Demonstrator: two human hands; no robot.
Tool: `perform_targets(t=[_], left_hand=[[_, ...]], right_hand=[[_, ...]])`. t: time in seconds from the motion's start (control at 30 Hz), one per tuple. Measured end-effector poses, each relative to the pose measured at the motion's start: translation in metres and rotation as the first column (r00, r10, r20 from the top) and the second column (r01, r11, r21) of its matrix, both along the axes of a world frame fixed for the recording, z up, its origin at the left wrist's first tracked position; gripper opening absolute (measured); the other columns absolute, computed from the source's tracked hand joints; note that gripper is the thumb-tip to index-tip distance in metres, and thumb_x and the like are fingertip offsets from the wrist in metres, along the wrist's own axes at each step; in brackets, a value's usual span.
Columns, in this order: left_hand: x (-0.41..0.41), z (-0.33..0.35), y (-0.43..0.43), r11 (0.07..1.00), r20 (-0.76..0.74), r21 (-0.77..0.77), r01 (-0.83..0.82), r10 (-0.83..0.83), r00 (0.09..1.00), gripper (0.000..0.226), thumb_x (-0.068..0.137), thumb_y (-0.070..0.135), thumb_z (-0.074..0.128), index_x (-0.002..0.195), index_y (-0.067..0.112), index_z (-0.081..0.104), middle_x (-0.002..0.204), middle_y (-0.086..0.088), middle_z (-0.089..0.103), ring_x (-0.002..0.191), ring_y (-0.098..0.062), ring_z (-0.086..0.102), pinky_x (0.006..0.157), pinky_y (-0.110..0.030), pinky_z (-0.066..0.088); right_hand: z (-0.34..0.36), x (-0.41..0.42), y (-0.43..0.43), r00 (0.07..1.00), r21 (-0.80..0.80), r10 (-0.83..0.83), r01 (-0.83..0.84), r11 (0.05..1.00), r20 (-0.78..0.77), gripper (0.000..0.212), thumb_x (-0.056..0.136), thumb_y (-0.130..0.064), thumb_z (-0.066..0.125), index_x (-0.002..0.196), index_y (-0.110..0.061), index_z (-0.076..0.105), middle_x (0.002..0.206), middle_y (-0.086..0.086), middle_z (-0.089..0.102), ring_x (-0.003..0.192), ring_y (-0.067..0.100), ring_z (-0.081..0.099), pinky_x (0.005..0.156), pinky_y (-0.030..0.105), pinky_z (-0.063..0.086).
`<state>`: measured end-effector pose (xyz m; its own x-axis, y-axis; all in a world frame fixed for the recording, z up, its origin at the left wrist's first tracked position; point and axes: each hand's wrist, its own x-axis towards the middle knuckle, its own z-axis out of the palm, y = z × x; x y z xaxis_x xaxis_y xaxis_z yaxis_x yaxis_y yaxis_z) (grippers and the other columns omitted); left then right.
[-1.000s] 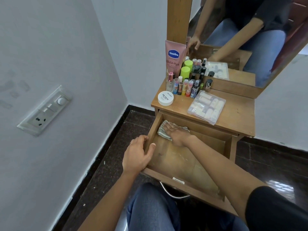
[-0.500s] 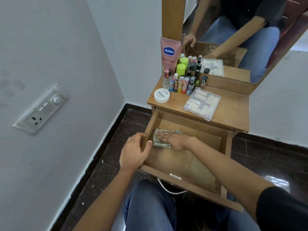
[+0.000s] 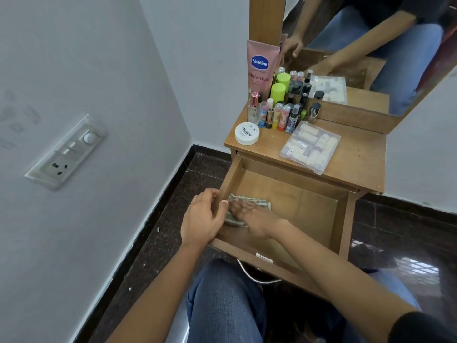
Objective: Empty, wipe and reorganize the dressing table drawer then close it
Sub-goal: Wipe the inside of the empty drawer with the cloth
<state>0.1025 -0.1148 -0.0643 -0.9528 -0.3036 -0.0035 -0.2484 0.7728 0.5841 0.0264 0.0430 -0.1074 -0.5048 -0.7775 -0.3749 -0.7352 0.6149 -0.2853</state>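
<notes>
The drawer stood pulled out from under the dressing table top, open and bare of contents apart from a cloth, so the emptying looked done and the wiping under way. At its left wall the left hand gripped the rim, fingers curled over the outside and thumb hooked inside, steadying the drawer rather than holding anything loose. Just right of it, touching the thumb's side, the striped cloth lay bunched in the near-left corner of the drawer floor, with the right hand pressed flat on top, fingers spread and pointing left toward the wall. The unwiped floor ran away to the right and toward the back, so the right hand, already on the cloth, seemed the one to sweep rightward along the drawer's long side. Further right, the cosmetics and clear plastic case waited on the table top.
</notes>
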Motion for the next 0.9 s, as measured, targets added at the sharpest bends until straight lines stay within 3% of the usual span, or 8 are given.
perform_targets(t=[0.1, 0.23, 0.33, 0.47, 0.6, 0.77, 0.9], left_hand=[[0.001, 0.000, 0.000, 1.000, 0.020, -0.008, 0.009, -0.009, 1.000, 0.036, 0.095, 0.041, 0.053, 0.126, 0.023, 0.057, 0.117, 0.007, 0.063, 0.112, -0.012, 0.055, 0.082, -0.032, 0.046], [0.000, -0.001, -0.001, 1.000, 0.023, -0.015, 0.012, -0.012, 1.000, 0.034, 0.097, 0.039, 0.050, 0.126, 0.023, 0.057, 0.116, 0.007, 0.064, 0.108, -0.011, 0.056, 0.080, -0.032, 0.047], [-0.001, -0.001, -0.001, 1.000, 0.013, -0.005, 0.000, 0.000, 1.000, 0.031, 0.099, 0.032, 0.047, 0.125, 0.021, 0.058, 0.116, 0.006, 0.064, 0.107, -0.013, 0.058, 0.081, -0.033, 0.049], [-0.001, -0.001, 0.000, 1.000, 0.011, 0.005, 0.003, -0.003, 1.000, 0.030, 0.100, 0.025, 0.044, 0.125, 0.019, 0.058, 0.117, 0.005, 0.065, 0.110, -0.013, 0.057, 0.086, -0.034, 0.049], [-0.001, -0.001, 0.000, 1.000, -0.005, 0.012, -0.010, 0.010, 1.000, 0.030, 0.100, 0.020, 0.042, 0.125, 0.018, 0.058, 0.118, 0.004, 0.065, 0.111, -0.014, 0.058, 0.089, -0.035, 0.049], [-0.003, -0.001, -0.001, 1.000, -0.015, 0.020, 0.002, -0.002, 1.000, 0.033, 0.099, 0.022, 0.039, 0.125, 0.017, 0.058, 0.118, 0.005, 0.066, 0.111, -0.014, 0.058, 0.090, -0.040, 0.051], [-0.004, -0.001, -0.001, 1.000, -0.028, 0.024, 0.006, -0.006, 1.000, 0.035, 0.098, 0.021, 0.038, 0.126, 0.016, 0.058, 0.119, 0.003, 0.066, 0.111, -0.015, 0.059, 0.091, -0.040, 0.051]], right_hand=[[0.003, -0.009, 0.020, 0.996, -0.028, 0.085, -0.084, 0.996, 0.035, 0.076, 0.089, 0.005, 0.040, 0.153, -0.020, 0.008, 0.160, 0.000, -0.001, 0.148, 0.016, -0.001, 0.119, 0.031, 0.001], [0.006, -0.041, 0.029, 0.999, 0.024, -0.034, 0.033, 0.999, 0.028, 0.081, 0.087, 0.007, 0.034, 0.153, -0.024, 0.000, 0.160, 0.000, -0.008, 0.148, 0.016, -0.005, 0.121, 0.036, 0.003], [0.007, -0.042, 0.010, 0.999, 0.045, -0.043, 0.042, 0.998, 0.026, 0.077, 0.089, 0.001, 0.036, 0.153, -0.019, -0.002, 0.160, 0.002, -0.010, 0.147, 0.015, -0.008, 0.119, 0.031, -0.001], [0.001, -0.021, 0.005, 0.999, 0.040, 0.054, -0.054, 0.998, 0.003, 0.077, 0.089, 0.000, 0.039, 0.153, -0.014, -0.002, 0.160, 0.006, -0.009, 0.148, 0.017, -0.007, 0.117, 0.028, -0.002], [-0.003, -0.013, 0.025, 0.977, 0.004, 0.196, -0.197, 0.980, 0.083, 0.079, 0.086, 0.005, 0.039, 0.153, -0.020, 0.004, 0.160, 0.001, -0.004, 0.147, 0.013, -0.005, 0.121, 0.033, -0.001], [0.004, -0.041, 0.043, 0.989, -0.012, 0.088, -0.087, 0.996, 0.117, 0.083, 0.083, 0.010, 0.037, 0.153, -0.018, 0.004, 0.160, 0.002, -0.005, 0.147, 0.013, -0.006, 0.113, 0.024, -0.008], [0.001, -0.027, 0.019, 0.995, -0.005, 0.051, -0.051, 0.999, 0.090, 0.082, 0.084, 0.007, 0.037, 0.153, -0.017, 0.002, 0.160, 0.004, -0.007, 0.147, 0.015, -0.007, 0.119, 0.030, -0.002]])
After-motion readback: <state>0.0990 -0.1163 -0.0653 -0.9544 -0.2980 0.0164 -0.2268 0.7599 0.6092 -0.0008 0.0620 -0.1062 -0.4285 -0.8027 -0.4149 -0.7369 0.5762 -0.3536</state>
